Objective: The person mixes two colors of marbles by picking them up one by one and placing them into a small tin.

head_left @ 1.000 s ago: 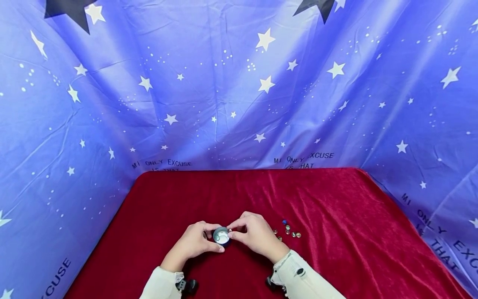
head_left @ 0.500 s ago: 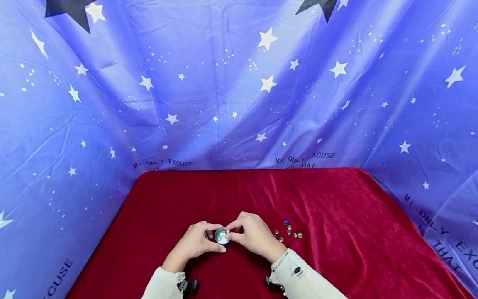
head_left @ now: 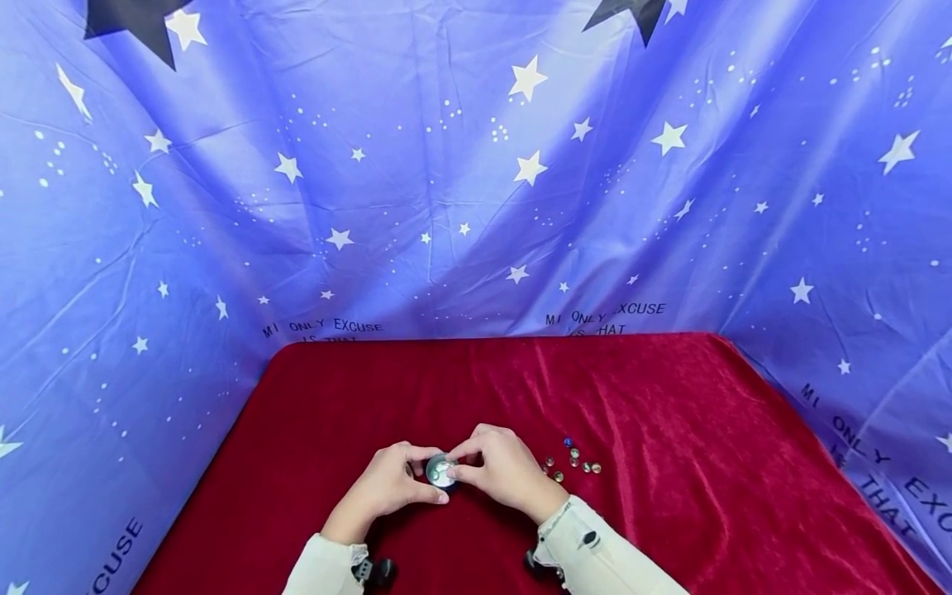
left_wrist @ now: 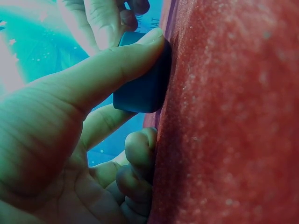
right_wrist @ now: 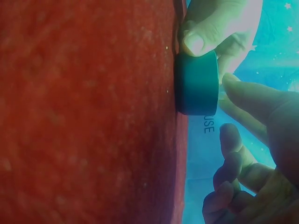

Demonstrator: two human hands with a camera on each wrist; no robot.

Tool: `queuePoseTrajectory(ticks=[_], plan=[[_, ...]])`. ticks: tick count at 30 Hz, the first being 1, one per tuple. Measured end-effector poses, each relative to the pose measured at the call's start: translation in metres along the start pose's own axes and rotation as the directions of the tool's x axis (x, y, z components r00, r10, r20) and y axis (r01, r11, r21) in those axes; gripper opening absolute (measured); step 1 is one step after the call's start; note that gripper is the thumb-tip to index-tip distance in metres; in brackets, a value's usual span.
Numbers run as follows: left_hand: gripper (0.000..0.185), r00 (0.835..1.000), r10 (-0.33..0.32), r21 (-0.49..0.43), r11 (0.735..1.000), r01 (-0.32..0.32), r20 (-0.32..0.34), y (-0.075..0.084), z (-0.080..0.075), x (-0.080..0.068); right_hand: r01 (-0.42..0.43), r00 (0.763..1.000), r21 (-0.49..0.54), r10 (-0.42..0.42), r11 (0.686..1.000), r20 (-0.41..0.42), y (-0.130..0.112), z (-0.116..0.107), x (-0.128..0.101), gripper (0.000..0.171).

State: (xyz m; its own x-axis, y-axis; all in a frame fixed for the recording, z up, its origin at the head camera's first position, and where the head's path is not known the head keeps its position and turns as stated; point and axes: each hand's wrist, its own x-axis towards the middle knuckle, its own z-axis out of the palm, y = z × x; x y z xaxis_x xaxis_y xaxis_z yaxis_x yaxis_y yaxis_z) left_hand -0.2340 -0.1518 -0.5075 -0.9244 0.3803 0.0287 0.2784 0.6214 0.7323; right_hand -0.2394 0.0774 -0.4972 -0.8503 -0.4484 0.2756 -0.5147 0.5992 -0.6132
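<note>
Right now I see my left hand (head_left: pixel 387 486) gripping the small round cup (head_left: pixel 441 470) — thumb along its near side, fingers curled behind it — as it stands on the red velvet cloth (head_left: pixel 669 496). My right hand (head_left: pixel 502 469) is at the cup's rim with fingertips pinched together over the opening; whether they hold something I cannot tell. Just right of that hand lies a loose cluster of glass beads (head_left: pixel 574 461) — apart from the cup. Behind hangs a blue star-printed backdrop (head_left: pixel 446 182).

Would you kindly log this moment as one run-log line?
left hand: holds small round cup on red cloth | right hand: fingertips at cup rim | loose beads: right of hands
</note>
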Motion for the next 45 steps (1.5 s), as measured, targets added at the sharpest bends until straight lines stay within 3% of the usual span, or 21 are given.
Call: queuePoseTrajectory(ticks=[37, 45], plan=[[0.053, 1.000, 0.009, 0.022, 1.000, -0.008, -0.022, 0.004, 0.001, 0.000, -0.005, 1.000, -0.042, 0.005, 0.999, 0.002, 0.008, -0.031, -0.026, 0.020], [0.054, 1.000, 0.003, 0.027, 1.000, -0.002, -0.028, 0.001, 0.002, 0.001, -0.006, 0.999, -0.026, 0.005, 1.000, -0.033, 0.011, -0.045, -0.034, 0.021]])
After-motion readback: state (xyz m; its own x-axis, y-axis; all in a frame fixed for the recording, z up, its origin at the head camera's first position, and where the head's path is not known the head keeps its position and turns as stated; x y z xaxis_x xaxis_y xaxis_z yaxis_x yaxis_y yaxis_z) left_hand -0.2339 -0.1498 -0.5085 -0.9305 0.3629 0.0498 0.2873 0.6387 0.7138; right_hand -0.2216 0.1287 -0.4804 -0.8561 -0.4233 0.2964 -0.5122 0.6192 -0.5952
